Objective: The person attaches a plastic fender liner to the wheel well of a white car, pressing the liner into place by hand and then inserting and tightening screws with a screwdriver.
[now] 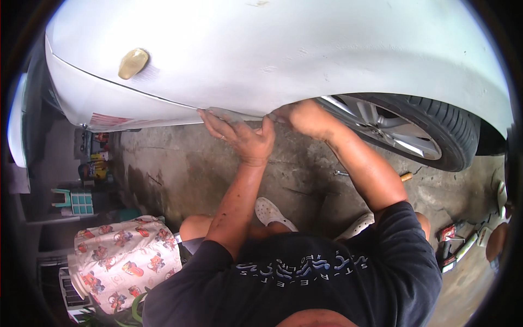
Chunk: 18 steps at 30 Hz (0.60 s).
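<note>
Both my hands are at the lower edge of a white car's body panel point(229, 60), just left of the wheel arch. My left hand point(242, 133) has its fingers stretched along that edge, fingertips against the panel. They look grey with dirt, and the thumb points toward the other hand. Beside it, my right hand point(305, 119) is closed at the front corner of the arch. Its fingertips are partly hidden, and whatever they grip cannot be made out. A tan oval piece point(133, 64) sits on the panel at upper left.
Right of my hands is the wheel point(403, 128) with its black tyre. A wrench point(341, 173) and a wooden-handled tool point(406, 177) lie on the concrete floor point(180, 158). A red tool point(449, 233) lies at right. At left stand a cloth-covered item point(131, 261) and a teal stool point(81, 203).
</note>
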Tool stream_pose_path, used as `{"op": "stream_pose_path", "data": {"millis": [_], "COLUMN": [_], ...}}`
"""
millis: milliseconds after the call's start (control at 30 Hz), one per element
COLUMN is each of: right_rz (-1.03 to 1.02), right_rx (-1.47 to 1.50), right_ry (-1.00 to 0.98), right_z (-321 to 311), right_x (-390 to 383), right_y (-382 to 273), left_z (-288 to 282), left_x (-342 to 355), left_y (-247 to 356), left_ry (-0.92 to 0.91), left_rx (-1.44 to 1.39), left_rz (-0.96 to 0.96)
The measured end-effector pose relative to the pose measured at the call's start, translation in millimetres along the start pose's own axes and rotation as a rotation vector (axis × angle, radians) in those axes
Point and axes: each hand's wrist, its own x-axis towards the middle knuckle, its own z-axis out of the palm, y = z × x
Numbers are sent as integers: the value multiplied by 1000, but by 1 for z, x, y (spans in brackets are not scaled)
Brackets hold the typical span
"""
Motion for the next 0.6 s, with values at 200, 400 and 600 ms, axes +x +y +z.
{"op": "stream_pose_path", "data": {"millis": [200,400,600], "right_rz": [275,-72,17], "right_rx": [36,-336,-214], "right_ry": [-308,-196,-246], "right_z": [-22,-19,-18], "right_x": [9,1,4], "right_y": [-12,-9,-7], "left_z": [-1,-7,-13], "left_x": [6,8,10], "left_y": [0,10,10], "left_ry": [36,37,17], "left_rx": [10,-7,-20], "left_rz": [40,25,49]}}
